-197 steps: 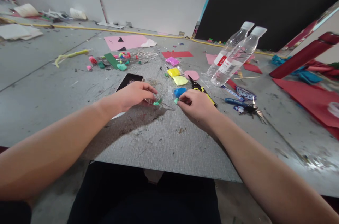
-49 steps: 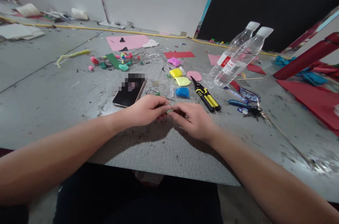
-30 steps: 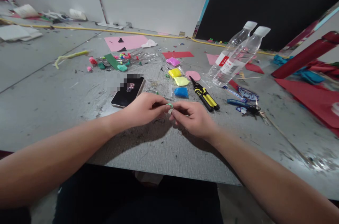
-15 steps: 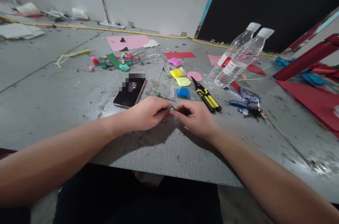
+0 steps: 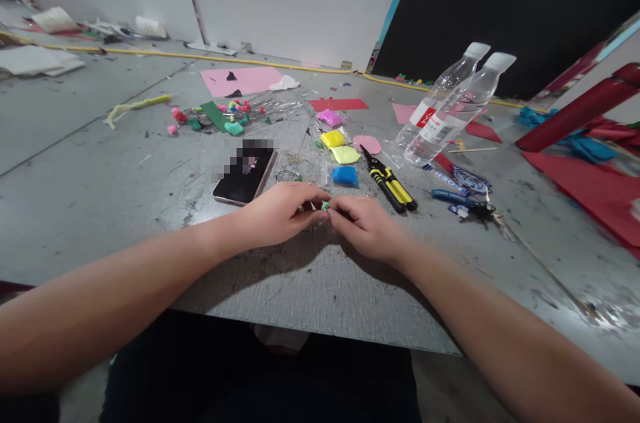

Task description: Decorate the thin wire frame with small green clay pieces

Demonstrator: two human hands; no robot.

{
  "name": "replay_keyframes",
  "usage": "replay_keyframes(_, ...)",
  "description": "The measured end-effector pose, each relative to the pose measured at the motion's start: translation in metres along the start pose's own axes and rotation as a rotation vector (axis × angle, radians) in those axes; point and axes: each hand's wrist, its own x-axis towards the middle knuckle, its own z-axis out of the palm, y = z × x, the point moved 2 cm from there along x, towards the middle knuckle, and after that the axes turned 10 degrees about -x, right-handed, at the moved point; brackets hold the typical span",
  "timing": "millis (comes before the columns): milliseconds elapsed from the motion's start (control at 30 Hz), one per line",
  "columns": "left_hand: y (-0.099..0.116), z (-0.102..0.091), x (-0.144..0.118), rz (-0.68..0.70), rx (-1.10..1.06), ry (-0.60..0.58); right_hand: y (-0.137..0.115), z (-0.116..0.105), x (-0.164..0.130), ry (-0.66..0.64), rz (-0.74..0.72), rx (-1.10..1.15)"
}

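Note:
Between the fingertips of both hands is a small green lump of modelling clay (image 5: pixel 325 206). My left hand (image 5: pixel 285 211) pinches it from the left, thumb below and fingers above. From the right, my right hand (image 5: pixel 365 224) closes thumb and fingers on the same lump. Just beyond my fingers lie a wire loop with a green bit of clay (image 5: pixel 299 178) and a blue clay packet (image 5: pixel 345 175). Yellow packets (image 5: pixel 333 139) and a purple one (image 5: pixel 331 117) sit farther back. A phone (image 5: pixel 245 174) lies by my left hand, and yellow-black pliers (image 5: pixel 389 183) by my right.
Two clear bottles (image 5: pixel 450 109) stand at the right, near keys on a blue strap (image 5: pixel 457 197). Clay-tipped wires (image 5: pixel 240 109) and pink paper (image 5: pixel 245 81) lie at the back left. A red tube (image 5: pixel 580 109) leans at far right. The table edge (image 5: pixel 310 336) runs before my lap.
My fingers have shifted slightly around the green clay, and the right fingers have drawn closer together. The clay sits a touch farther right. Other things stay in place.

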Motion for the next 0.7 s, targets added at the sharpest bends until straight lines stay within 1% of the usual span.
replay_keyframes(67, 0.0014, -0.0018, -0.0007, 0.006, -0.010, 0.019, -0.0006, 0.0015, 0.0001, -0.018, 0.032, 0.032)
replay_keyframes(167, 0.0028, -0.0063, -0.0018, -0.074, -0.044, 0.087, -0.0043, 0.0025, -0.0006, 0.005, 0.057, 0.045)
replay_keyframes(267, 0.0035, -0.0071, -0.0021, -0.169, -0.166, 0.121, -0.0071, 0.0021, -0.0019, 0.062, 0.063, 0.010)
replay_keyframes(400, 0.0021, -0.0032, -0.0011, -0.254, -0.307, 0.141, -0.0055, 0.0018, -0.0032, 0.120, 0.049, -0.067)
replay_keyframes(467, 0.0007, -0.0020, -0.0003, -0.287, -0.342, 0.124, -0.0042, 0.0019, -0.0034, 0.135, 0.020, -0.086)
replay_keyframes(533, 0.0001, -0.0025, 0.0005, -0.302, -0.319, 0.087, -0.0034, 0.0018, -0.0034, 0.145, -0.003, -0.079)
replay_keyframes(633, 0.0017, -0.0053, 0.0010, -0.280, -0.245, 0.036, -0.0026, 0.0010, -0.0031, 0.161, -0.008, -0.065)
replay_keyframes(700, 0.0038, -0.0064, 0.0007, -0.265, -0.256, -0.001, -0.0016, 0.0002, -0.0030, 0.193, 0.015, -0.071)
